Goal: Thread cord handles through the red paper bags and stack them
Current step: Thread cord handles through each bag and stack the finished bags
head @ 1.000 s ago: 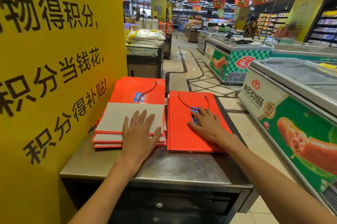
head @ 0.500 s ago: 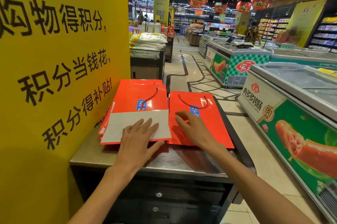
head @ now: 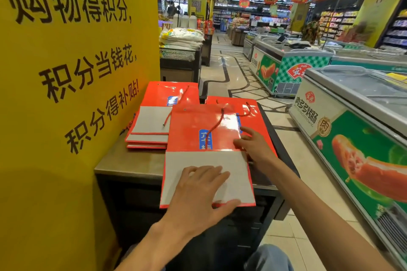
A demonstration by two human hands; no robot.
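A flat red paper bag (head: 189,129) with a grey folded bottom and one red cord (head: 217,124) lies pulled toward me, its near end overhanging the steel counter (head: 123,160). My left hand (head: 198,195) grips its grey bottom, thumb under the near edge. My right hand (head: 253,149) rests at the bag's right edge, fingers spread. A stack of red bags (head: 152,125) lies at the back left by the yellow wall. A second red bag pile (head: 257,114) with cord handles lies under the pulled bag at the right.
A yellow sign wall (head: 66,72) closes the left side. A chest freezer (head: 352,116) stands close on the right, with a tiled aisle (head: 284,138) between. More freezers and a display of white sacks (head: 180,37) stand farther back.
My left hand has drawn the top bag off the left stack, toward me and to the right, onto the right pile. My right hand moved from the right pile's top to this bag's edge.
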